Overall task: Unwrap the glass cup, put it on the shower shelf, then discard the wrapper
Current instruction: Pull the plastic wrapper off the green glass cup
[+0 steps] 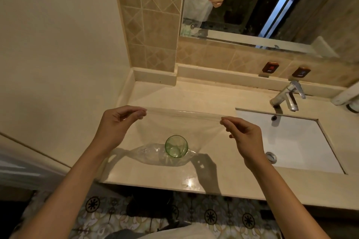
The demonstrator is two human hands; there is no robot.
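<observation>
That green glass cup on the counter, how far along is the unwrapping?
Partly done: the round green glass cup stands on the beige counter, its mouth uncovered, on the clear plastic wrapper. In hand: the left hand and right hand pinch the wrapper's top edge, stretched taut. Left: free the cup, shelve it, discard the wrapper. No shelf or bin is visible.

The small green glass cup (176,146) is standing on the smooth stone counter (194,95), on the clear plastic wrapper (174,122); the white sink (303,141) is lying to its right; the metal tap (287,96) is sitting behind the sink; the wall mirror (252,2) is hanging above.
</observation>
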